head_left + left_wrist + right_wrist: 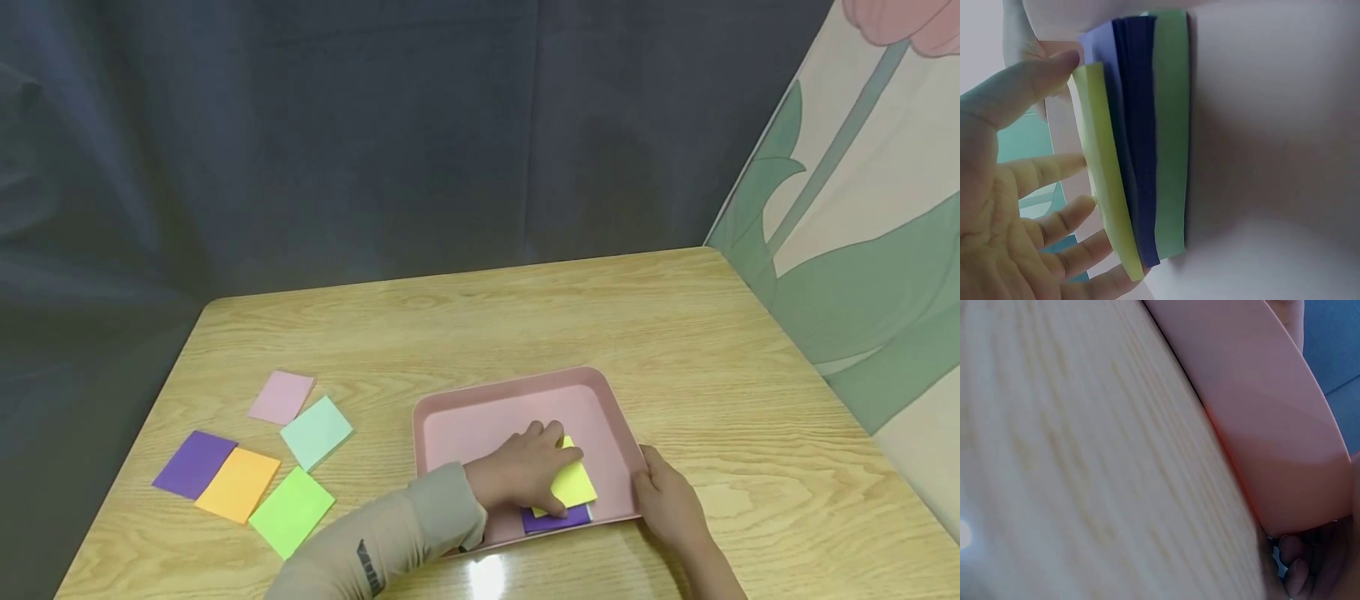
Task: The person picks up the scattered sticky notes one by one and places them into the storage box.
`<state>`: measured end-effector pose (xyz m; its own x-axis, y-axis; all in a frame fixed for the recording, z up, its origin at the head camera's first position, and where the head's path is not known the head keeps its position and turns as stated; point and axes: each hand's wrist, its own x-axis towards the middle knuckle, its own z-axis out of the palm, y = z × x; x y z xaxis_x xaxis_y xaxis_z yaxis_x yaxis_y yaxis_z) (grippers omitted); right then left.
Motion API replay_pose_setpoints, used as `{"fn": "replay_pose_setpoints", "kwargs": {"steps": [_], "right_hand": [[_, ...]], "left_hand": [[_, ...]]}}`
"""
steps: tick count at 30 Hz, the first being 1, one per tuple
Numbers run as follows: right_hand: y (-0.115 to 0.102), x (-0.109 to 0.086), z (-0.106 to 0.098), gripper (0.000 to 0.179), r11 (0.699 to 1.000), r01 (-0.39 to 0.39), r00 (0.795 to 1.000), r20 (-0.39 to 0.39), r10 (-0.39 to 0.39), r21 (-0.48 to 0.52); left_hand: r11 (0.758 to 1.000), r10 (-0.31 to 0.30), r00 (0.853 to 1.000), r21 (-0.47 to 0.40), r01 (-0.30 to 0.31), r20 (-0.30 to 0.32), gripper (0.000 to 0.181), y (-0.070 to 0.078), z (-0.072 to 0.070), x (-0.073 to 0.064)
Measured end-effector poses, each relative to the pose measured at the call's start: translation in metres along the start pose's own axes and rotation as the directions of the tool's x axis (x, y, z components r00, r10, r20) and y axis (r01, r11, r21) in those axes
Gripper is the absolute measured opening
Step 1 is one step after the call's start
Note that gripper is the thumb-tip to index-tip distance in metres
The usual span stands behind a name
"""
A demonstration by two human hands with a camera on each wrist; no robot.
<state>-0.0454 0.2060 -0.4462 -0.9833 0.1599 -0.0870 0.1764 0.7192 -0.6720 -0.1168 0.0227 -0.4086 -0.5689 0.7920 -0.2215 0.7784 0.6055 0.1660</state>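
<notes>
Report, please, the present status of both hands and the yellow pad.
Left hand on yellow pad, atop purple pad and green pad in pink tray. Right hand gripping tray's right side. No obstruction seen.

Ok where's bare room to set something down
Bare table lies between the pink tray and the dark curtain, and right of the right hand. Crowded: the left side's five paper squares, and the stack under the left hand.
</notes>
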Motion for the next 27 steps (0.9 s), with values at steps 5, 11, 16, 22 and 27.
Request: {"fn": "replay_pose_setpoints", "kwargs": {"steps": [5, 11, 16, 22, 27], "right_hand": [[0.0006, 0.0001, -0.0001, 0.035, 1.0, -0.004, 1.0, 0.009, 0.004, 0.008], [0.0004, -0.0003, -0.0003, 0.035, 1.0, 0.001, 1.0, 0.003, -0.001, 0.005], [0.0002, 0.0001, 0.0003, 0.034, 1.0, 0.012, 1.0, -0.007, -0.012, -0.004], [0.0015, 0.0008, 0.0012, 0.035, 1.0, 0.01, 1.0, -0.012, -0.01, -0.004], [0.0018, 0.0007, 0.0008, 0.035, 1.0, 0.003, 1.0, -0.009, -0.003, 0.0]], "left_hand": [[1.0, 0.009, 1.0, 0.006, -0.009, 0.018, 0.065, 0.0006, -0.0021, -0.0008], [0.999, 0.021, 0.999, 0.036, -0.023, 0.037, 0.067, 0.0008, -0.0029, -0.0019], [0.999, 0.027, 0.998, 0.041, -0.03, 0.058, 0.065, 0.0009, -0.0043, -0.0032], [0.999, 0.022, 0.997, 0.047, -0.026, 0.072, 0.058, 0.001, -0.007, -0.0054], [0.999, 0.003, 0.998, 0.035, -0.005, 0.058, 0.056, 0.0, -0.0104, -0.0079]]}}
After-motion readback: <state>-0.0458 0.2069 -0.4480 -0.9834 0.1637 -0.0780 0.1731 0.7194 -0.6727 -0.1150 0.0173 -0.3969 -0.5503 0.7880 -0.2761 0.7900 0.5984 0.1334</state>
